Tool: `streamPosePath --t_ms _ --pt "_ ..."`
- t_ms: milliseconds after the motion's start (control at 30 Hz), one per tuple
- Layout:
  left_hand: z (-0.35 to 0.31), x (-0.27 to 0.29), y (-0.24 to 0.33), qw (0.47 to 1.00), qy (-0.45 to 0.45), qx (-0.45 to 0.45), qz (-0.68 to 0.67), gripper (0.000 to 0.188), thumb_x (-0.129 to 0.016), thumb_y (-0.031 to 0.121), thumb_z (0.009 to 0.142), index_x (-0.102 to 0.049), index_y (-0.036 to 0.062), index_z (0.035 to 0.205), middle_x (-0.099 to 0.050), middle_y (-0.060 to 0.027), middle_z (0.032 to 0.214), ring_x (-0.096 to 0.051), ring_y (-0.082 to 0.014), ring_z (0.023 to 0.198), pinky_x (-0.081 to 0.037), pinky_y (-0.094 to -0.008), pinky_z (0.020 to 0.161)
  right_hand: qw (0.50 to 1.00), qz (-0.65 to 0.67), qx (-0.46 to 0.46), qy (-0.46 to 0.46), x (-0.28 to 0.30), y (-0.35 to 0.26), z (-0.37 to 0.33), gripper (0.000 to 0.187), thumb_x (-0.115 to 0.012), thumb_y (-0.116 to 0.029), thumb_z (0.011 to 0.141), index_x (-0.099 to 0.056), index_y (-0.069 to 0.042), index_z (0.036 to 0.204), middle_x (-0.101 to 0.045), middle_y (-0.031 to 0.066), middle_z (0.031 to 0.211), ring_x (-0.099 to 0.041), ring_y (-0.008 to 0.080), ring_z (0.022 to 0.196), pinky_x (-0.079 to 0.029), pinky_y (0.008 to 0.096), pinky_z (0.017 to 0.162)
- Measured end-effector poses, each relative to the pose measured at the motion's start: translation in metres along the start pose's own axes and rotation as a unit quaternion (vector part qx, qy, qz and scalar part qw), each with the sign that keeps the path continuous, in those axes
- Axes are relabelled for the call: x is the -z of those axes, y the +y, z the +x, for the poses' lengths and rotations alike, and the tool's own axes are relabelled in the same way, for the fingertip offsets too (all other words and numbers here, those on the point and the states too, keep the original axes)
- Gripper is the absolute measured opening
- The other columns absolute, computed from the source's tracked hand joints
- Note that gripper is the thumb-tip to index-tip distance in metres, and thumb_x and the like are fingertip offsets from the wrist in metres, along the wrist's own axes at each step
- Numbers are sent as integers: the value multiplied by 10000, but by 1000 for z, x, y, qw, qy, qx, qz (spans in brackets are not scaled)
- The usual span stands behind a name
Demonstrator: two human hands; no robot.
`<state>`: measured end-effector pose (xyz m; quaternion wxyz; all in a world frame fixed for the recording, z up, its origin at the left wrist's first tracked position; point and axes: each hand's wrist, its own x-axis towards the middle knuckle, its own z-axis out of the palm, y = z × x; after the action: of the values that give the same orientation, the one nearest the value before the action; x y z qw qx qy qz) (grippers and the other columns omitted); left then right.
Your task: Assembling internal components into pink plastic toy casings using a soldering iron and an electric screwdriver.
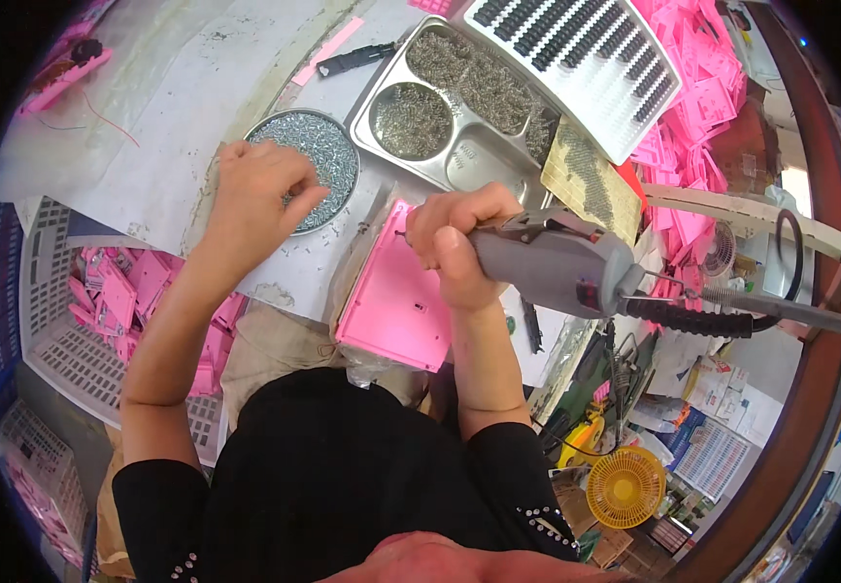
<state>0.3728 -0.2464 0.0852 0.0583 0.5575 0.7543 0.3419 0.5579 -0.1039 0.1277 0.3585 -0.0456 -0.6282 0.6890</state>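
Note:
My left hand [263, 190] rests over the left side of a round metal dish [355, 167] filled with small silver screws [312, 138]. Its fingers curl down toward the screws, the thumb points right, and whatever the fingertips hold is hidden. In my right hand [464, 243] is a grey electric screwdriver [547, 262], held sideways, its tip pointing left above a flat pink plastic panel [396, 301]. The panel lies at the table's near edge, in front of my body. A dark cable and a spring run from the screwdriver's back end to the right.
Behind the dish stands a steel compartment tray [469, 160] of small metal springs. A white rack [576, 49] of black parts overlaps it. Pink parts [697, 107] pile up at the far right, and more fill a white crate [81, 335] at left. A metal bar [799, 313] crosses the right side.

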Motion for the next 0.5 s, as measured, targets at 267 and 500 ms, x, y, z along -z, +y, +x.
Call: streamPosePath --t_ms 267,500 --pt "-23 -15 35 990 40 -110 -83 111 -789 153 829 -708 142 906 -687 26 843 -622 -186 837 -369 -427 928 999 -47 -22 6 -4 -5 -1 205 -655 -145 987 -477 -45 994 -487 38 601 -424 124 482 -370 308 464" --pt "-33 -19 54 978 51 -127 -158 211 -822 74 747 -707 103 921 -696 -9 843 -629 -212 798 -398 -417 885 991 123 8 -48 -26 -53 -2 268 -695 -233 964 -510 -53 1035 -523 23 639 -491 150 529 -417 326 519"
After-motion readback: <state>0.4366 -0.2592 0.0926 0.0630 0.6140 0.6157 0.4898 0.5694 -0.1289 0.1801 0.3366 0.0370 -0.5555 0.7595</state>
